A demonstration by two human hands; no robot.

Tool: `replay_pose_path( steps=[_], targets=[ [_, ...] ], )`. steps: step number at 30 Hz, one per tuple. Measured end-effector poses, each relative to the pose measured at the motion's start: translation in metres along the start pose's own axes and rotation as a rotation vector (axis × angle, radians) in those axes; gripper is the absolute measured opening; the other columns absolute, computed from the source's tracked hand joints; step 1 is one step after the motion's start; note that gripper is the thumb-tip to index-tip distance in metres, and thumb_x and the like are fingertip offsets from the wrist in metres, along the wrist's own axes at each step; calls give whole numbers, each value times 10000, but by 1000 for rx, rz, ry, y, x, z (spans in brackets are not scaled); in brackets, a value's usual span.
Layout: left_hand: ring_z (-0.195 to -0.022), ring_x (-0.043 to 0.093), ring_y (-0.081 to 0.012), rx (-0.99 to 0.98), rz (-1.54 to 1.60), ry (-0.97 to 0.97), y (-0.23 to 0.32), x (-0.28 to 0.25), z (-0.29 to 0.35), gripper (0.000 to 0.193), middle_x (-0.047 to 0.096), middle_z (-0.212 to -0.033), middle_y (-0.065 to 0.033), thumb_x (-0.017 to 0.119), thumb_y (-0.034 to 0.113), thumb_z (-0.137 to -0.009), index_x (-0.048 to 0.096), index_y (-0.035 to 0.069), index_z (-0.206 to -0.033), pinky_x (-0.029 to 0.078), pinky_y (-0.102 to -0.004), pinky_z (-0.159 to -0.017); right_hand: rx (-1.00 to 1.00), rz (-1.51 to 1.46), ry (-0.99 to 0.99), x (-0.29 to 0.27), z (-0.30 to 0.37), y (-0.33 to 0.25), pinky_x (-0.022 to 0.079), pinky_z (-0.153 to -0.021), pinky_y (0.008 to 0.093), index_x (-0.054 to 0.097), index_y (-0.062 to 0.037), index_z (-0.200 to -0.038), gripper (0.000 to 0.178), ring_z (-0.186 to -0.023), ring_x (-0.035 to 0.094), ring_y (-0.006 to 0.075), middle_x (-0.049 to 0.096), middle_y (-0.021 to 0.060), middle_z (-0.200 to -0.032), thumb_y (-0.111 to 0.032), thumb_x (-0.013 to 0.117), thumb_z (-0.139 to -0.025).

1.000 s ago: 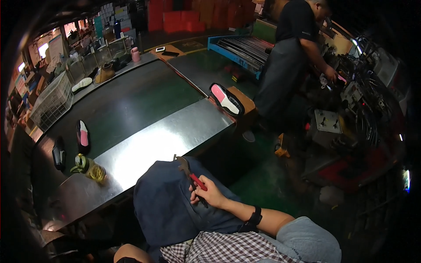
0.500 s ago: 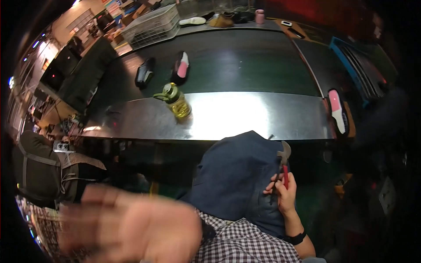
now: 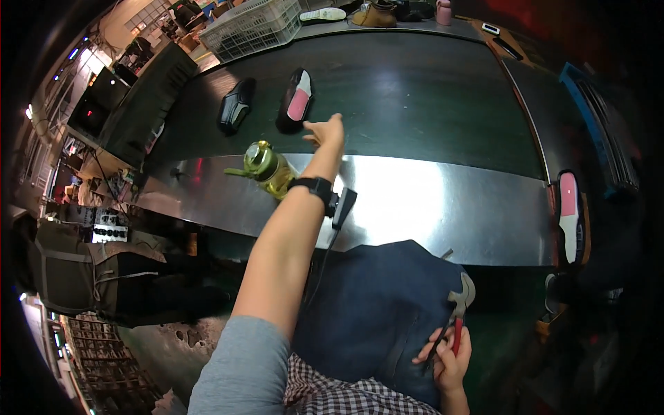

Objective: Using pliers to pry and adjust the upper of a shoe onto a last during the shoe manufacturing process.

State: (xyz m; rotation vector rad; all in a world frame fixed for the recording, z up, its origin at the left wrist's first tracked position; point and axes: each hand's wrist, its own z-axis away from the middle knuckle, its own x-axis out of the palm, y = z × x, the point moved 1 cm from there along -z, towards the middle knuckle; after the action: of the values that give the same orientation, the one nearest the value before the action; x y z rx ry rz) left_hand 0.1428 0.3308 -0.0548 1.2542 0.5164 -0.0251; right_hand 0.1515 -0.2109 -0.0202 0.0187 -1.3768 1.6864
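My left hand [image 3: 326, 131] stretches forward over the green belt [image 3: 415, 104], fingers apart, with nothing in it. Its fingertips are close to a dark shoe [image 3: 297, 102] lying with its pink and white underside up; I cannot tell whether they touch. To the left of that shoe, another black shoe [image 3: 236, 105] lies on the belt. Over my lap my right hand [image 3: 453, 360] is closed round the handles of lasting pincers [image 3: 459, 297], a metal head with red on one handle. The head of the pincers points away from me, and its jaws hold nothing I can see.
A green drink bottle [image 3: 266, 166] stands on the metal ledge [image 3: 484, 207], left of my forearm. Another shoe with a pink and white underside [image 3: 568, 207] lies at the right end. Farther off are a grey plastic crate [image 3: 252, 31] and a blue rack [image 3: 595, 124].
My left hand has swung from the lower left, near the camera, forward over the belt to the pink-soled shoe. The right hand keeps the pincers over my lap. The view has shifted slightly.
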Motion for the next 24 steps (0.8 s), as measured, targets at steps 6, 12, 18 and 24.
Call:
replay_pose_path(
  steps=[6, 12, 18, 24],
  targets=[
    [-1469, 283, -492, -102, -211, 414, -16, 19, -125, 1227, 122, -1617, -354, 882, 479, -690, 129, 163, -1606, 239, -540, -1208, 113, -58, -36, -24, -6, 1, 592, -575, 436, 415, -72, -1012, 214, -662, 652, 284, 594, 199, -941, -36, 597, -907],
    [-1431, 292, -444, -96, -82, 367, -22, 15, -176, 1177, 381, -1500, -217, 930, 456, -572, 332, 188, -1549, 270, -546, -1186, 124, 81, -151, -33, -17, -11, 463, -500, 256, 407, -77, -983, 240, -522, 509, 113, 613, 148, -830, -88, 647, -974],
    [-1287, 439, -394, 60, 72, 361, -16, 41, -136, 864, 329, -1402, -229, 903, 282, -582, 553, 132, -1358, 431, -470, -1067, 123, -17, -207, -18, -27, -21, 522, -525, 292, 398, -56, -1021, 247, -548, 561, 153, 606, 143, -828, -113, 635, -981],
    [-1018, 639, -350, -326, 789, 10, 12, 37, -69, 689, 605, -1246, -175, 860, 162, -682, 512, -26, -1246, 551, -526, -874, 67, -105, -190, -11, -17, -13, 593, -588, 365, 396, -15, -1146, 278, -663, 647, 239, 589, 194, -981, -126, 592, -984]
  ],
)
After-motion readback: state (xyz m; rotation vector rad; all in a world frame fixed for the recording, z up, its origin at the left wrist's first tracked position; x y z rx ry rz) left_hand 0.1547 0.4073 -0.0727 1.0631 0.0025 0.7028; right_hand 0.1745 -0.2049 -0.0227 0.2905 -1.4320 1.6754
